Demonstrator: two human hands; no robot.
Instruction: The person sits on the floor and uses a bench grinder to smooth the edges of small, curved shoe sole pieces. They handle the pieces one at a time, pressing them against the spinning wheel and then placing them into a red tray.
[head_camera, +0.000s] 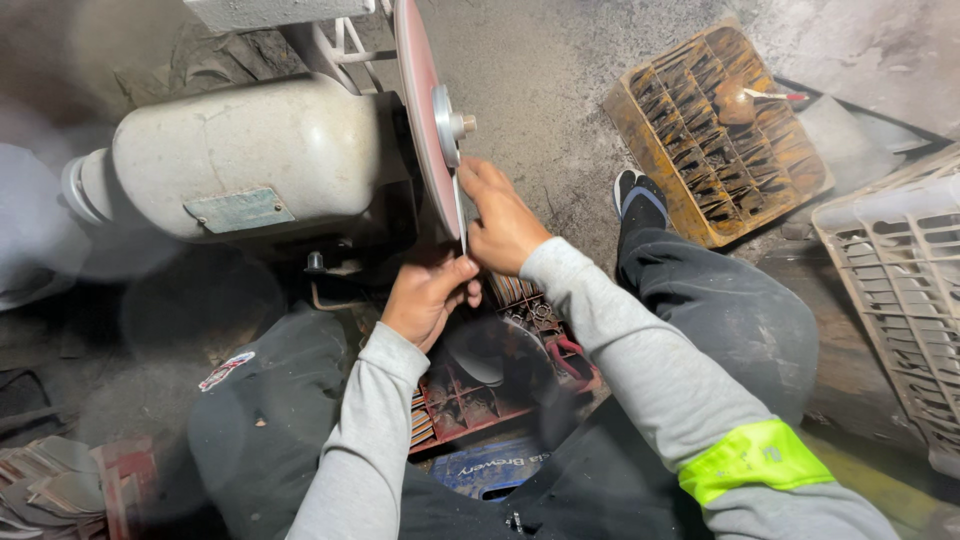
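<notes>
A grey bench grinder motor (240, 160) carries a thin reddish grinding disc (420, 90) seen edge-on. Both my hands press a small thin metal piece (462, 238) against the disc's lower edge. My right hand (500, 220) grips it from the right side of the disc. My left hand (428, 298) pinches it from below. The piece is mostly hidden by my fingers. Grey sleeves cover both arms, and a bright yellow-green band (752, 458) wraps my right upper arm.
A red crate (470, 400) with metal parts sits between my knees. A rusty orange crate (715, 130) lies on the floor at the upper right, a pale plastic crate (900, 290) at the right edge. Stacked flat metal blanks (55, 490) lie at the bottom left. My foot (640, 195) rests on gritty floor.
</notes>
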